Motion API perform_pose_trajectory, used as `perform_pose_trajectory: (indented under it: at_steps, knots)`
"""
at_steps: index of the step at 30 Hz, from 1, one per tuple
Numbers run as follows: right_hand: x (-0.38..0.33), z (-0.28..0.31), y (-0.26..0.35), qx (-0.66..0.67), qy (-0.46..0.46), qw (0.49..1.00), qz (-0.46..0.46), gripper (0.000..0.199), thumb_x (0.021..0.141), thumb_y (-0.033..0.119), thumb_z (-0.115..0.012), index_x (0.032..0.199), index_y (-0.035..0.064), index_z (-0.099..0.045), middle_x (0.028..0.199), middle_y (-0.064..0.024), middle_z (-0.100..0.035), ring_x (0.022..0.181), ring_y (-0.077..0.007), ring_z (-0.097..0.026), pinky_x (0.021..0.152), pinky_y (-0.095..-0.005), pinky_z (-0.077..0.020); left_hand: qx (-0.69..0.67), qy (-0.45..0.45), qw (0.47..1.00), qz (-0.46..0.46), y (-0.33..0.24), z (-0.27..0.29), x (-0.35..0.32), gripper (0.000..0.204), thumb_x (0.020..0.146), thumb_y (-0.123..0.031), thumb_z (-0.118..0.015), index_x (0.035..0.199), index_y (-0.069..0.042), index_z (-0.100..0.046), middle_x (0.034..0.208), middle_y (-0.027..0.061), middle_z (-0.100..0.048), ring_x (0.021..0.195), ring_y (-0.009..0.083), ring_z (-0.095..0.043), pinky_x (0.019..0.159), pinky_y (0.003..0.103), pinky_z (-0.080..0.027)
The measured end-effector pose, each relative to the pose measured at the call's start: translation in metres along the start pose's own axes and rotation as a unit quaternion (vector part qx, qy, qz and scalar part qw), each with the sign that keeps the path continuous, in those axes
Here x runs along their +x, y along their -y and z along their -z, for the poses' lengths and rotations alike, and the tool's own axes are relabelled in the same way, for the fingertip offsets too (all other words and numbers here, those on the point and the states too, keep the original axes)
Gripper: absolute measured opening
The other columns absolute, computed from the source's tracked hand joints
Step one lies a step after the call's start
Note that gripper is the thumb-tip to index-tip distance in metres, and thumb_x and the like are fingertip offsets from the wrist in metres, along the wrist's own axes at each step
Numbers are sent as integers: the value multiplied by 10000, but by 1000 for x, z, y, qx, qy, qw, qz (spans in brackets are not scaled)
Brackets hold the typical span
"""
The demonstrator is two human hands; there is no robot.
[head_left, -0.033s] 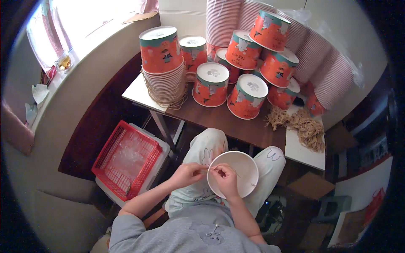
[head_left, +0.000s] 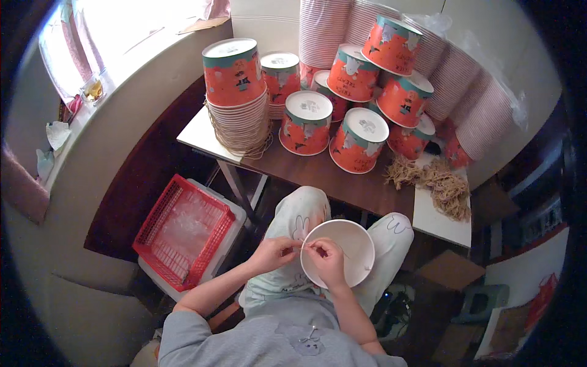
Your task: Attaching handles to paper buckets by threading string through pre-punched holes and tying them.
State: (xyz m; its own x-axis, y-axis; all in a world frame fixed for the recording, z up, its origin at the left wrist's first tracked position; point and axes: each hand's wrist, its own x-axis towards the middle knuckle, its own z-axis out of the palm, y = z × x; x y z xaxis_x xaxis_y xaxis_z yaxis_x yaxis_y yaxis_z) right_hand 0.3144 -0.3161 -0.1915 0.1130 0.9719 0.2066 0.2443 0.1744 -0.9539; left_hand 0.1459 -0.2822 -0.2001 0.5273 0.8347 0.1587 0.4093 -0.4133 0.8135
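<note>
A white-lined paper bucket (head_left: pixel 353 235) rests between my thighs, its mouth facing up. At the left side of its rim, my left hand (head_left: pixel 278 253) is closed in a pinch, fingertips against the edge. My right hand (head_left: pixel 327 260) reaches over the mouth, also pinching close beside the left fingertips. A thin piece of twine (head_left: pixel 346 253) trails from the right hand inside the bucket. A small knot or end (head_left: pixel 367 267) shows at the rim's lower right. What exactly sits between the left fingertips is hidden.
Upside-down orange and green buckets (head_left: pixel 306 125) crowd the table (head_left: pixel 293 164). A nested stack with twine loops (head_left: pixel 239 128) stands at left, a tangled twine heap (head_left: pixel 445 186) at right. Tall bucket stacks (head_left: pixel 455 76) line the back. A red basket (head_left: pixel 226 223) sits lower left.
</note>
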Motion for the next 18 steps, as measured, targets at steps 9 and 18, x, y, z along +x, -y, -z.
perform_pose_trajectory:
  at_steps: [9, 18]
  knots:
    - [-1, 4, 3, 0, -2, 1000, -11, 63, 686, 37, -658, 737, 21, -624, 746, -44, -600, 597, -113, -529, 527, -234, -418, 20, -123, 992, -2, -12, 8, 4, 172, 744, -47, -599, 913, -41, -629, 783, 95, -637, 617, 178, -626, 499, 268, -499]
    - [-3, 8, 3, -10, -9, 1000, 19, 82, 679, 35, -666, 745, 17, -622, 764, -63, -608, 609, -139, -546, 540, -245, -430, -120, -46, 989, -78, -14, 17, 22, 216, 721, -74, -611, 933, -36, -633, 810, 89, -646, 664, 159, -629, 632, 270, -502]
